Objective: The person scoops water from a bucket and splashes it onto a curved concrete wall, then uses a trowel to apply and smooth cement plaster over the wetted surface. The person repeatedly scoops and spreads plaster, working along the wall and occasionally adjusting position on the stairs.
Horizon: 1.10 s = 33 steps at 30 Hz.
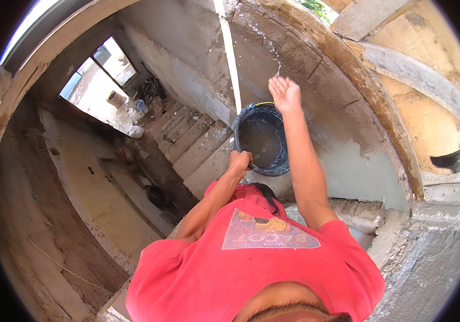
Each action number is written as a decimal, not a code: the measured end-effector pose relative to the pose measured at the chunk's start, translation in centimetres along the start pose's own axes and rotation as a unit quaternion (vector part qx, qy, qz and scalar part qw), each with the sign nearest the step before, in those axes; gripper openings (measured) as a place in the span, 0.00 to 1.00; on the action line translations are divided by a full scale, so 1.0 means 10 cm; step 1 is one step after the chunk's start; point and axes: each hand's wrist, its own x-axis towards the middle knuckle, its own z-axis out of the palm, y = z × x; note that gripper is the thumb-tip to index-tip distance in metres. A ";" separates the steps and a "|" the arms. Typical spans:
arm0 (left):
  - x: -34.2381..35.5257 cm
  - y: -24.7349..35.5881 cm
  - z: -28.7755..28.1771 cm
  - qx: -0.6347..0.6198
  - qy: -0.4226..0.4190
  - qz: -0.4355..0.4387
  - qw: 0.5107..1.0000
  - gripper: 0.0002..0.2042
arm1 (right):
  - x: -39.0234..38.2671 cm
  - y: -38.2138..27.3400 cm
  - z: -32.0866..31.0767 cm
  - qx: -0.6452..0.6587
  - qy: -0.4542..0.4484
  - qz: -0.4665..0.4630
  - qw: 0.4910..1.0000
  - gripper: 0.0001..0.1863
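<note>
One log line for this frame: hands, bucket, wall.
left hand: grips rim of black bucket | right hand: open, raised, flicking water | wall: wet plaster

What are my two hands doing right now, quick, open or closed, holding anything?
Left hand: closed, gripping the rim of the black bucket of water.
Right hand: open, fingers spread, holding nothing, raised by the wet wall.

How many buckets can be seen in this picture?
1. A black bucket with water is at the centre, above the stairs; the left hand grips its rim. Others may be hidden in the far clutter.
</note>
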 end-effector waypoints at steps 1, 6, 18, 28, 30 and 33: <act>-0.02 0.03 -0.01 0.000 -0.005 0.000 1.000 0.10 | -0.03 0.27 -0.31 -0.027 0.050 0.047 0.997 0.27; -0.16 0.13 -0.03 0.044 0.010 0.002 0.999 0.08 | -0.11 1.52 -1.71 -0.075 0.290 0.244 0.922 0.25; -0.06 -0.03 -0.01 0.001 -0.021 0.003 1.000 0.10 | 0.13 -0.44 0.42 0.153 -0.096 -0.024 0.983 0.28; -0.01 -0.07 -0.04 0.031 -0.007 0.011 0.999 0.07 | -0.16 0.81 -1.10 -0.142 0.160 0.126 0.969 0.21; -0.01 -0.09 -0.03 0.051 0.017 0.010 0.998 0.07 | -0.19 1.30 -1.65 -0.141 0.243 0.179 0.943 0.22; -0.07 -0.09 -0.01 0.032 -0.011 0.005 0.999 0.06 | -0.26 1.73 -2.15 -0.109 0.319 0.239 0.910 0.28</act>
